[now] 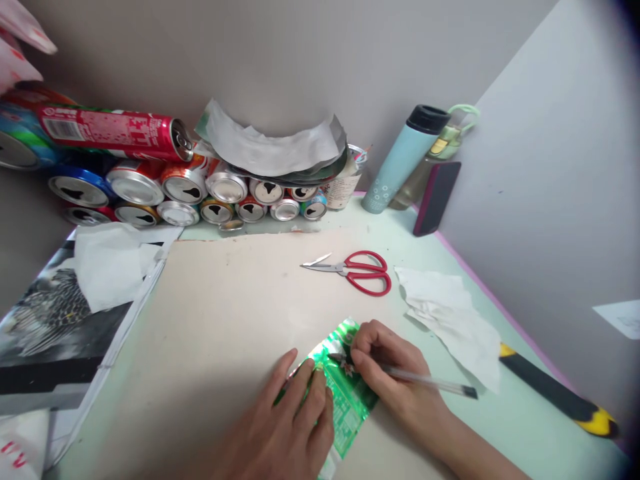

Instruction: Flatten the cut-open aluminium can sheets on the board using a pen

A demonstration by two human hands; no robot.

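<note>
A shiny green printed sheet (pixel 345 413), which looks like metal cut from a drinks can, lies on the beige board. My left hand (pixel 300 413) rests on its left part, fingers stretched out and pressing it down. Between the fingers and thumb of my right hand (pixel 390 367) is a pen (pixel 425 379) with a clear barrel. Its dark tip touches or hovers just over the sheet near a small star-like shape; I cannot tell which. Beyond the hands, red-handled scissors (pixel 357 272) lie on the board, blades pointing left.
Stacked drink cans (pixel 227 187) line the back left, with curved metal sheets (pixel 275 150) on top. A blue tumbler (pixel 405 160) and a phone (pixel 437 199) stand at the back right. Crumpled tissue (pixel 447 313) and a black-yellow handle (pixel 555 387) lie right; printed paper (pixel 55 313) lies left.
</note>
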